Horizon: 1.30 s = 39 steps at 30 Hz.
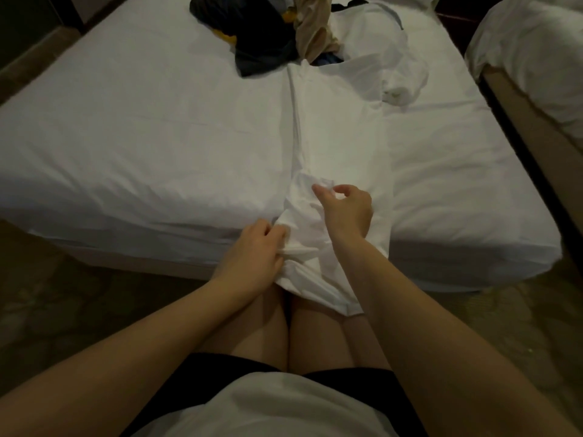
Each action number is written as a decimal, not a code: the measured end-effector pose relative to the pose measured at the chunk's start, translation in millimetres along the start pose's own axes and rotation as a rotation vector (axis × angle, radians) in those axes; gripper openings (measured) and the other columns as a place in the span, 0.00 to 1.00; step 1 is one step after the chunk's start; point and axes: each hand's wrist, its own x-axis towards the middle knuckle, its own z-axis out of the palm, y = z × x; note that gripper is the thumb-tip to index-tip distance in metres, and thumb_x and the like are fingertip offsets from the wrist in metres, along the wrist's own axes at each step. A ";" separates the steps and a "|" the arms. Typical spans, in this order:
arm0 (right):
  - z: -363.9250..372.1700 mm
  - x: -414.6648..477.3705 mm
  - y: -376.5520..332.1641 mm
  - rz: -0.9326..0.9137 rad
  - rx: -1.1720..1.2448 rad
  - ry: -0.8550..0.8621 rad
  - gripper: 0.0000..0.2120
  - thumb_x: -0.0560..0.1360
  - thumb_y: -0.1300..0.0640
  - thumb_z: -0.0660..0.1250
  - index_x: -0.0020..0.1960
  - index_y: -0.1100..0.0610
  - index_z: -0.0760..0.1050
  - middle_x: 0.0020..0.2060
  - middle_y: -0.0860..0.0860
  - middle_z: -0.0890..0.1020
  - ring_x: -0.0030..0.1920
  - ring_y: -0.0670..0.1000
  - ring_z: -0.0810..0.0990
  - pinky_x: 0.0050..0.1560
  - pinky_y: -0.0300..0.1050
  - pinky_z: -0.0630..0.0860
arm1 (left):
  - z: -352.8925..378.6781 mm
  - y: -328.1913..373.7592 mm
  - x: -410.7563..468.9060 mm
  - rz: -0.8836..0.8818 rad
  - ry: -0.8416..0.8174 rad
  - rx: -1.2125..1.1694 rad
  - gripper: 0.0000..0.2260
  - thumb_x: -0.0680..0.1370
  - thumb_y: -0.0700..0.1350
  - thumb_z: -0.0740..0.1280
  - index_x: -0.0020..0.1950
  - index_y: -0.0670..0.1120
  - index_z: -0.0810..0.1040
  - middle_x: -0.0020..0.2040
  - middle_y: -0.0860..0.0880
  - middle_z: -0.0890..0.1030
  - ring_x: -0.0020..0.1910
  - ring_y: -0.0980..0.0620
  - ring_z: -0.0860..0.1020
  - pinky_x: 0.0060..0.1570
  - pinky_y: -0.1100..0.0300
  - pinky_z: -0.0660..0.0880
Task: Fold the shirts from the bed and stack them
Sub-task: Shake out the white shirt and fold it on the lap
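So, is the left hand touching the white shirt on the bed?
Touching. The head view shows the left hand gripping the bunched edge of the white shirt.

the left hand (252, 247) has its fingertips buried in a fold of the white shirt (340, 127). whether the right hand (347, 206) pinches cloth is unclear. at 12 o'clock the top edge cuts off the clothes pile (262, 36); at 2 o'clock a second bed (530, 52) is cropped.

Bed (126, 137): shirt (340, 137) lies lengthwise on its middle, hem over the near edge; clothes pile (262, 36) at its far end, behind the shirt; second bed (536, 42) to its right.
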 end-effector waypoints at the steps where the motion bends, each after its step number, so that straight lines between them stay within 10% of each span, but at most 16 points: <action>1: 0.4 0.7 -0.2 0.009 -0.014 -0.004 0.22 0.68 0.38 0.70 0.54 0.53 0.78 0.53 0.50 0.77 0.53 0.51 0.77 0.55 0.49 0.77 | -0.5 0.5 -1.0 -0.016 -0.014 -0.011 0.18 0.68 0.48 0.57 0.55 0.43 0.74 0.47 0.42 0.72 0.46 0.40 0.72 0.41 0.45 0.75; 10: 0.6 12.7 -12.3 -0.074 -0.021 -0.066 0.12 0.77 0.48 0.63 0.38 0.53 0.74 0.33 0.47 0.76 0.36 0.48 0.74 0.44 0.45 0.75 | -0.3 -8.6 -10.9 0.019 0.018 -0.123 0.22 0.70 0.50 0.52 0.56 0.42 0.76 0.47 0.42 0.71 0.46 0.44 0.70 0.44 0.52 0.72; 15: -6.2 15.4 -17.5 -0.193 -0.118 -0.022 0.14 0.79 0.49 0.60 0.42 0.56 0.78 0.37 0.49 0.79 0.35 0.46 0.73 0.34 0.38 0.67 | -0.2 -9.3 -11.2 -0.159 0.014 -0.301 0.06 0.77 0.42 0.62 0.40 0.52 0.72 0.46 0.50 0.71 0.45 0.50 0.71 0.42 0.58 0.68; 20: -14.5 33.2 -34.4 -0.248 -0.077 0.037 0.12 0.77 0.52 0.61 0.48 0.59 0.80 0.45 0.53 0.81 0.44 0.51 0.76 0.44 0.40 0.68 | -4.3 -13.7 -24.0 0.059 0.018 -0.181 0.09 0.72 0.45 0.64 0.52 0.47 0.74 0.48 0.46 0.68 0.48 0.48 0.67 0.47 0.53 0.71; 30: -7.8 49.4 -10.1 0.035 0.251 -0.404 0.23 0.80 0.52 0.59 0.73 0.55 0.60 0.57 0.53 0.76 0.53 0.51 0.78 0.49 0.41 0.75 | 1.8 -12.8 -26.8 0.073 -0.001 -0.073 0.16 0.68 0.43 0.60 0.53 0.42 0.78 0.49 0.42 0.73 0.44 0.47 0.70 0.40 0.56 0.69; 39: -82.3 -49.0 47.3 -0.533 -0.250 -0.573 0.26 0.74 0.49 0.69 0.70 0.50 0.67 0.61 0.43 0.70 0.62 0.45 0.69 0.64 0.39 0.65 | -4.3 -27.2 -33.1 0.287 -0.121 0.235 0.28 0.70 0.61 0.59 0.62 0.45 0.76 0.65 0.43 0.74 0.63 0.46 0.66 0.54 0.47 0.74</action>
